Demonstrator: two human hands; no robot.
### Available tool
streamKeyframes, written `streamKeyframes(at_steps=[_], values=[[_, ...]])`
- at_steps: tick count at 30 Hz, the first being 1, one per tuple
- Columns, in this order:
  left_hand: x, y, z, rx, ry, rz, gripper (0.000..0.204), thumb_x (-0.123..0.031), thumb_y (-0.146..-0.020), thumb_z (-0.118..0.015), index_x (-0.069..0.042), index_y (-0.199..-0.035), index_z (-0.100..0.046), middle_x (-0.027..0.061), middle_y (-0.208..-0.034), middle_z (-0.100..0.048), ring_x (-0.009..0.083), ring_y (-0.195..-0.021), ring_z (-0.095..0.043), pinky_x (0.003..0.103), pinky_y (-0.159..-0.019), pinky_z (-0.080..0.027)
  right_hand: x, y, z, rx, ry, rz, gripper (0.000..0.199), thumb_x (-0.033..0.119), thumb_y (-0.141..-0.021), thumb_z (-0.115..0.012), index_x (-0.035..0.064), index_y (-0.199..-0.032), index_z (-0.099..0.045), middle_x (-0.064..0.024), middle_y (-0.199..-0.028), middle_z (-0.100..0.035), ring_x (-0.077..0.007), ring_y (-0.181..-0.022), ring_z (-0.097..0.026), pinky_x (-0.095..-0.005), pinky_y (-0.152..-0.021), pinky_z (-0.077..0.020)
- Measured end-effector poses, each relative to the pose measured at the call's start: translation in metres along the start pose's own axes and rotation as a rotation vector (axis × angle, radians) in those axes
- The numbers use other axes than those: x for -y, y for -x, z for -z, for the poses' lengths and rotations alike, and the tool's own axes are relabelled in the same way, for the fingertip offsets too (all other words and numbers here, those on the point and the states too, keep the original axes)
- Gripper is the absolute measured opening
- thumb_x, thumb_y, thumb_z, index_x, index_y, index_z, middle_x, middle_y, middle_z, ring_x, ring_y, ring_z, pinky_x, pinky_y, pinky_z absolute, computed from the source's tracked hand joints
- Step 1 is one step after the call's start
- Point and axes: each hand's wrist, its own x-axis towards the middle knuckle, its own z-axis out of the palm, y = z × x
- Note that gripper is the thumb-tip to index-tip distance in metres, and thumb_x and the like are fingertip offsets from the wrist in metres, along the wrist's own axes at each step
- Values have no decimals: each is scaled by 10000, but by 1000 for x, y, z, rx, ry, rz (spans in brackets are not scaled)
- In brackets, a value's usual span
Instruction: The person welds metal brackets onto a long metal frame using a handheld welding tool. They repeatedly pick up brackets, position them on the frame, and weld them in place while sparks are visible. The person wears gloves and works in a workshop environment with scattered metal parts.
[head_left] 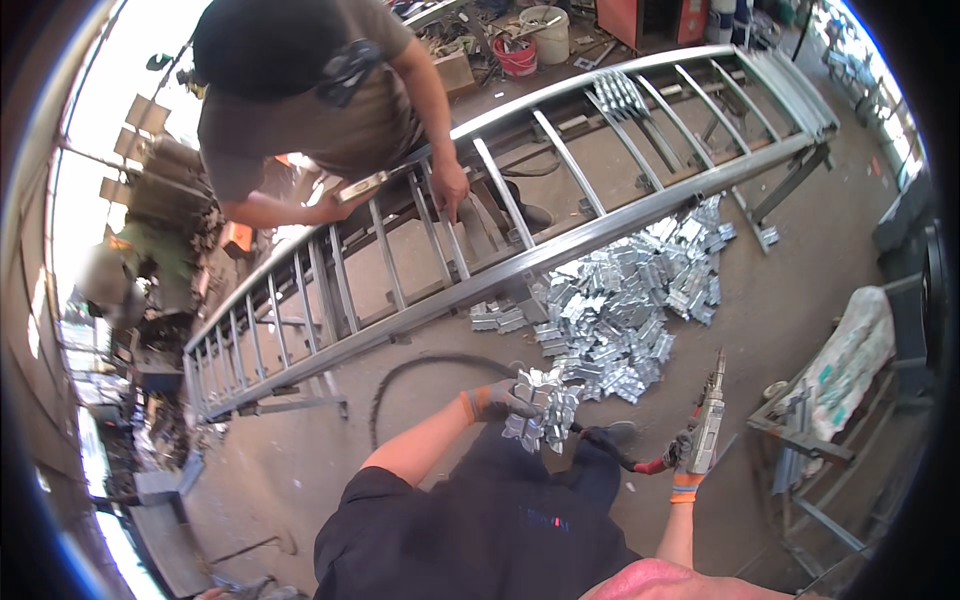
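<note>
My left hand [500,402], in a grey glove with an orange cuff, grips a bunch of shiny folded metal brackets [542,408] in front of my body. My right hand [687,460], gloved the same way, is closed around a grey drill-like power tool [707,428]. Its narrow tip points away from me, and a red part and dark cable run from near its handle toward the left. Beyond the left hand, a large heap of similar loose brackets [620,310] lies on the floor. The fingers under the tool's grip are partly hidden.
A long ladder-shaped metal frame [560,250] crosses ahead on supports, with several brackets lying on its rungs. Another person [320,110] leans over it, a hand on a rung. At the right stands a metal rack [800,440] with a white sack. A black hose [385,385] curves across the floor.
</note>
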Motion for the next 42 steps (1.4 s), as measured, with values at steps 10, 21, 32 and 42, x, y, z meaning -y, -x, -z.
streamKeyframes(at_steps=[10, 21, 32, 42], values=[[-36, 74, 47, 139, -256, -168, 336, -44, -852, -837, -30, -1173, -741, 68, -1022, -779, 166, -885, -740, 339, -770, -613, 110, 152, -211, -257, 134, 76, 596, 439, -1054, -512, -29, -1421, -542, -96, -810, -606, -206, -604, -577, -343, -527, -477], [-71, 104, 30, 24, -279, -213, 395, -220, -889, -858, 30, -1160, -719, 70, -1014, -760, 122, -940, -688, 308, -837, -552, 57, 130, -259, 435, -563, -395, 683, 595, -1071, -490, 69, -1504, -531, -133, -846, -541, -260, -746, -546, -338, -557, -461], [-72, 113, 30, -107, -221, -276, 555, -318, -896, -864, 25, -1292, -680, 92, -1192, -742, 153, -1048, -680, 326, -972, -540, 67, 113, -265, 471, -540, -334, 930, 521, -943, -749, -34, -1607, -408, -151, -963, -595, -237, -769, -653, -316, -665, -549], [-62, 82, 53, -49, -589, -478, 601, -347, -904, -873, 25, -1327, -663, 100, -1229, -734, 170, -1107, -669, 349, -984, -546, 67, 119, -279, 257, -374, -193, 880, 598, -961, -658, -70, -1514, -506, -130, -946, -608, -193, -665, -582, -293, -599, -502]])
